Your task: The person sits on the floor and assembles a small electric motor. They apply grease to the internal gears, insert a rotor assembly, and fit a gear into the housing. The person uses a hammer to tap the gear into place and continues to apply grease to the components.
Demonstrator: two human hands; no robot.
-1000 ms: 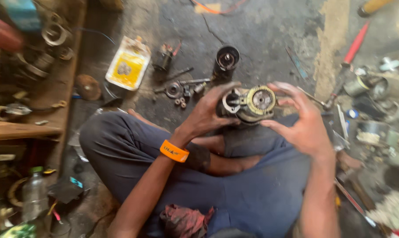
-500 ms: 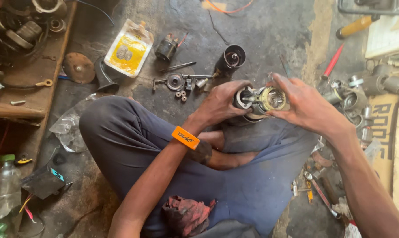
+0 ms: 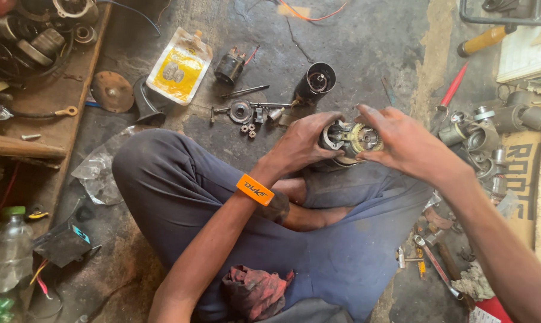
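- One concrete floor (image 3: 366, 54) is spreading under everything, with bare room lying open only in the upper middle stretch.
- One wooden board (image 3: 49, 128) is running along the left edge, crowded with metal parts.
- Two hands are meeting over the lap: the left hand (image 3: 303, 143) is wrapping its fingers closed around the near side of one round metal motor housing (image 3: 349, 139), and the right hand (image 3: 405, 143) is gripping the far side, fingers curled over its top.
- One plastic bottle (image 3: 8, 251) is standing at the lower left corner.
- One yellow packet (image 3: 179, 66) is lying flat above the knee.
- One black cylinder (image 3: 315, 82) is standing just beyond the hands.
- One orange wristband (image 3: 254, 189) is circling the left wrist.
- Three small gears (image 3: 247, 130) are sitting close together on the floor near the left hand.
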